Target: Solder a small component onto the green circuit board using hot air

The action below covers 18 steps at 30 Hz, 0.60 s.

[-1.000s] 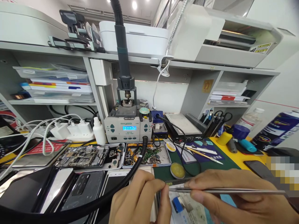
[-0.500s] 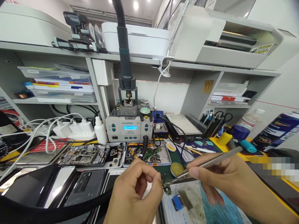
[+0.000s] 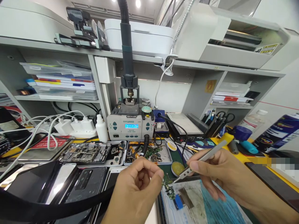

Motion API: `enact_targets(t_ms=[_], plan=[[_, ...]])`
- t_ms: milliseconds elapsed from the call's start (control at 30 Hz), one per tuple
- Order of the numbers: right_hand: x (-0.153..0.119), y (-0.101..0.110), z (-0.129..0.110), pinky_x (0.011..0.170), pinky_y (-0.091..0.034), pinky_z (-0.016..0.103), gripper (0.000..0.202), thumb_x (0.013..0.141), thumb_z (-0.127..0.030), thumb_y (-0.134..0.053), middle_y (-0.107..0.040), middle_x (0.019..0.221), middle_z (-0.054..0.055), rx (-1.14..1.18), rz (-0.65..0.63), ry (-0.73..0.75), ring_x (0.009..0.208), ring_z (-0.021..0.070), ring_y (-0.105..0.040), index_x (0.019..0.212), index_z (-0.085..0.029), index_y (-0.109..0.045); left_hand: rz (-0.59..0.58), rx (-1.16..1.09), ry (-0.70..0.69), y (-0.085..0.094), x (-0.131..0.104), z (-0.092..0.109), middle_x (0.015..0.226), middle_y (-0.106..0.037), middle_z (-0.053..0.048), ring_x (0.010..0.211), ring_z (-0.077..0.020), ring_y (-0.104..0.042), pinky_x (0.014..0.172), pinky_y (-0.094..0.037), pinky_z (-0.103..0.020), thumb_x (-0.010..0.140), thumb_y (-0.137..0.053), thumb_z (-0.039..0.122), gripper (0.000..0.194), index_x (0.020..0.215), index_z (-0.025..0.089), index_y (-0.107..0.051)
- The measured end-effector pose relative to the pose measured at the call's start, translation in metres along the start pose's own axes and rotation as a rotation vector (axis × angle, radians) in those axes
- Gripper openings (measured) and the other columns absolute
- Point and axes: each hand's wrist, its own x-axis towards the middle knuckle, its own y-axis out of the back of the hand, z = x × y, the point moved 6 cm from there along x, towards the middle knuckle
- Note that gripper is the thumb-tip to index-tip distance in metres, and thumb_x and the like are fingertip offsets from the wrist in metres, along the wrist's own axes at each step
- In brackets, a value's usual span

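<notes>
Between the thumb and forefinger of my left hand (image 3: pixel 137 188) is the edge of a small green circuit board (image 3: pixel 170 190), which hangs over the work mat. My right hand (image 3: pixel 210 174) is closed round a pair of metal tweezers (image 3: pixel 201 160). The tweezer tips point down and left and reach the board's upper part; I cannot tell whether they grip a component. Under the board lies a worn, blue-and-grey mat (image 3: pixel 198 199) with a blue piece (image 3: pixel 178 202) on it. Close to the tweezers sits a round tin of yellowish paste (image 3: pixel 177 169).
Behind my hands stand a hot-air station (image 3: pixel 130 126) and a tray of loose parts (image 3: pixel 168 160). Several phones (image 3: pixel 83 193) lie at the left beside a black strap. A white bottle (image 3: pixel 101 129), a power strip (image 3: pixel 83 132) and a spray can (image 3: pixel 277 132) stand around the bench.
My left hand has turned the circuit board so more of its face shows. The tweezers have rolled, showing their slotted side, and their tips shifted slightly right. The view has moved slightly.
</notes>
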Motion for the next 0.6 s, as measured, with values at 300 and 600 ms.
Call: enact_targets(t_ms=[300,600], plan=[[-0.001,-0.003,0.004,0.03,-0.038,0.013,0.029,0.081,-0.044,-0.083,-0.063,0.038,0.0,-0.009,-0.067,-0.008,0.028,0.0068,-0.047,0.082,-0.015,-0.077,-0.126,0.178,-0.119,-0.005,0.0,0.008,0.079,-0.053,0.001,0.057,-0.0096,-0.036,0.054,-0.027,-0.026,0.085,-0.064,0.036,0.018,0.076,0.021,-0.069],[0.0,-0.003,0.007,0.028,-0.033,0.012,0.028,0.081,-0.043,-0.083,-0.061,0.037,-0.001,0.02,-0.06,-0.03,0.028,0.0067,-0.047,0.078,-0.016,-0.076,-0.277,0.081,0.043,-0.002,0.004,-0.004,0.074,-0.049,0.002,0.067,-0.0129,-0.04,0.061,-0.032,-0.026,0.089,-0.062,0.048,0.032,0.077,0.019,-0.068]])
